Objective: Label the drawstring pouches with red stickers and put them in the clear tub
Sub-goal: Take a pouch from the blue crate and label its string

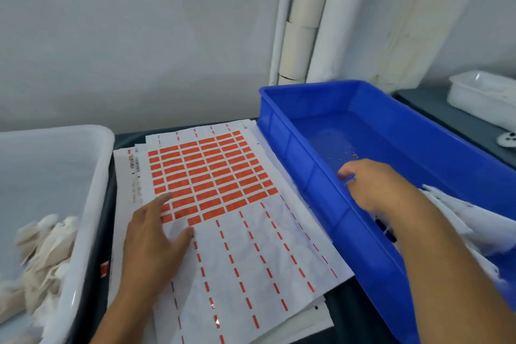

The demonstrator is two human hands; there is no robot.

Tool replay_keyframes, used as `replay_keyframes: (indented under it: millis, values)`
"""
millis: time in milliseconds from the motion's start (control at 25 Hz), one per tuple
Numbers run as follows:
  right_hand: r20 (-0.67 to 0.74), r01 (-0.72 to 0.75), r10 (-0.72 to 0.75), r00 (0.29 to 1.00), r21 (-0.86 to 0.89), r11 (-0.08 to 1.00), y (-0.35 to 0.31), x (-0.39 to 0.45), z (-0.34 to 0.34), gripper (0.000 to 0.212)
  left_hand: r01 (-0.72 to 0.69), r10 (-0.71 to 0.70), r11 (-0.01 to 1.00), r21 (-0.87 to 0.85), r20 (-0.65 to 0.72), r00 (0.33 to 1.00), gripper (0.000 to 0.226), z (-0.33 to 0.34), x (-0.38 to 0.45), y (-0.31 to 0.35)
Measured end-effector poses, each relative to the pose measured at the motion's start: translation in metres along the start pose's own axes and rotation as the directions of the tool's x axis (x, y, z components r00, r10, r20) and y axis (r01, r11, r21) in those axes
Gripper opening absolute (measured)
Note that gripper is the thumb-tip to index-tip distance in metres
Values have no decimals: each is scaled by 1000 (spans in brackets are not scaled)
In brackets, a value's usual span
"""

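A blue crate (391,148) takes up the right of the bench, its floor bare ahead of the right hand's fingertips but for a few specks. The right hand (374,187) reaches over the crate's near wall with its fingers curled downward; whether they pinch anything cannot be told, though white pouches (452,218) lie bunched just behind the wrist in the crate's near end.

To the left of the left hand stands the clear tub (92,176), and in its near corner, well apart from either hand, sits a heap of cream drawstring pouches (44,248).

Between the two containers lies the sticker sheet (251,246), uppermost of a stack of like sheets, its backing bare below the left hand's fingertips. The left hand (150,234) rests flat on it, fingers straight and spread, gripping nothing, thumb (184,234) just below the lowest red sticker (194,220). The remaining red stickers (206,173) run in a block beyond the fingertips.

The pouches look light, soft and limp, likely to crumple, so each is best pinched by its body and laid flat before labelling. The stickers appear thin and tacky; lifting one by a corner with a fingertip, while the flat hand steadies the sheet, seems the surest hold.
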State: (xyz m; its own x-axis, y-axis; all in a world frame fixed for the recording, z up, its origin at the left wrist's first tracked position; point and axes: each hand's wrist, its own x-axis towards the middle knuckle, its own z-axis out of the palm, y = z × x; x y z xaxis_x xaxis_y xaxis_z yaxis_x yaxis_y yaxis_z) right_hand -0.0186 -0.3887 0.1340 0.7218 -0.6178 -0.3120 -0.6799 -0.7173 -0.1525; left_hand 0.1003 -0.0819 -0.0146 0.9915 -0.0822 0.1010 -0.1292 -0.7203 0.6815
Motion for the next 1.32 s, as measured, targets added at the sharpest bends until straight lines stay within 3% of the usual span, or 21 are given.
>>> replay_keyframes:
  millis: [120, 200, 280, 440, 640, 720, 840, 960, 1080, 1160, 1240, 1320]
  values:
    - [197, -63, 50, 979, 60, 996, 13, 1, -10, 20, -6, 6, 1000, -4, 8, 1000, 86, 1, 0, -1]
    - [249, -79, 48, 967, 115, 990, 20, 1, -8, 16, -5, 5, 1000, -19, 15, 1000, 86, 2, 1, -3]
    - [269, -56, 12, 963, 156, 986, 25, 2, -6, 12, -8, 8, 999, -33, 22, 1000, 85, 1, 1, -2]
    - [295, -25, -68, 953, 301, 953, 30, 2, -13, 32, -21, 21, 998, -55, 13, 1000, 79, 2, 1, -2]
    - [286, 5, -81, 955, 256, 967, 24, -5, -18, 20, -13, 14, 998, -67, 20, 1000, 79, 2, 3, -5]
    - [176, 12, -47, 983, 193, 981, 19, -2, -20, 23, -10, 12, 998, -67, 20, 1000, 79, 1, 2, -5]
    - [-137, 77, -65, 988, 81, 994, 2, -4, -30, 26, -15, 17, 998, -55, 28, 999, 79, -1, 0, -3]
    - [-482, 272, -219, 848, 41, 961, -26, -15, -42, 24, -21, 21, 999, -46, -8, 1000, 72, -2, -2, 4]
    - [-603, 569, -389, 696, 135, 811, -71, -29, -41, 15, -54, 41, 980, -190, -68, 997, 52, -5, -9, 16]
    - [-533, 693, -497, 685, 266, 670, -104, -25, -20, 12, -89, 82, 887, -454, -36, 996, 38, -10, -14, 24]
    - [-414, 726, -598, 686, 350, 591, -133, -15, 17, 17, -68, 135, 706, -705, 39, 990, 39, -14, -19, 28]
    - [-319, 713, -649, 690, 450, 537, -156, -5, 60, 19, 24, 126, 567, -824, 116, 985, 41, -17, -16, 26]
